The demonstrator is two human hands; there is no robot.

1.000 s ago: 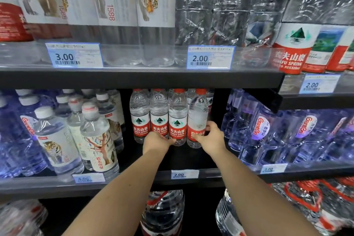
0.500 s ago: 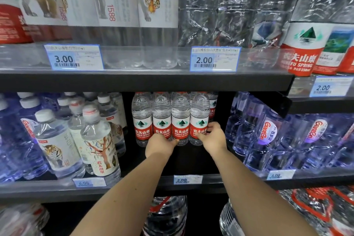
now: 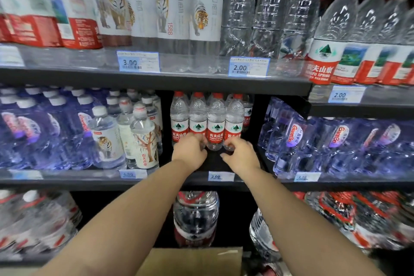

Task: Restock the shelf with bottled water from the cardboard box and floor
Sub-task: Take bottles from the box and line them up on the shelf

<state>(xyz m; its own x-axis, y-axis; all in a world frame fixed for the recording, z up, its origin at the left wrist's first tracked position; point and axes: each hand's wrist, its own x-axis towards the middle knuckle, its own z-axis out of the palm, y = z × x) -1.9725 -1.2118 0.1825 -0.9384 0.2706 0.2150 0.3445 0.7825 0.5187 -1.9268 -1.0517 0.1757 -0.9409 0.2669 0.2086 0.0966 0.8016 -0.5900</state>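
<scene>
In the head view, the one view there was, the step in hand was squaring up stock already placed rather than fetching more. A front row of four red-label bottles [image 3: 216, 125] stood upright and touching one another, set well back on the middle shelf [image 3: 156, 182], with more of the same behind them. Both arms reached in from below. The left hand [image 3: 190, 151] was curled around the foot of the second bottle from the left. The right hand [image 3: 242, 154] had its fingertips bunched against the foot of the rightmost bottle. Because the knuckles hid the contact, both seemed to be pinching grips rather than plain touches. A dark strip of bare shelf lay between the row and the price tag [image 3: 220, 176] on the front lip. The bottles with tiger labels [image 3: 107, 141] to the left and the blue bottles [image 3: 295, 139] to the right stood nearer that lip. The cardboard box [image 3: 192, 261] showed only as a flap at the bottom edge, under a large bottle [image 3: 196, 215] on the lower shelf, and its contents were out of sight. By my judgement, the next move called for letting go without tipping the row, then drawing both hands clear and reaching down to the box for more bottles to fill the bare front.
</scene>
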